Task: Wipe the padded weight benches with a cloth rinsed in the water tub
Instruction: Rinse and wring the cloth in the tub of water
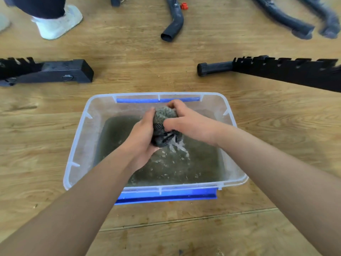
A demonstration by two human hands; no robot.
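Your left hand [143,133] and right hand [190,122] are both clenched tight around the bunched grey cloth [163,127], held between them above the murky water [175,163] in the clear plastic tub [77,154], with drips splashing beneath. The tub sits on the wooden floor [36,145]. Beyond it, black bench frames lie to the left [55,72] and right [276,71]. Farther off stands someone's white shoe [59,21].

Both hands, left [142,133] and right [191,122], clenched together, forearms outstretched.
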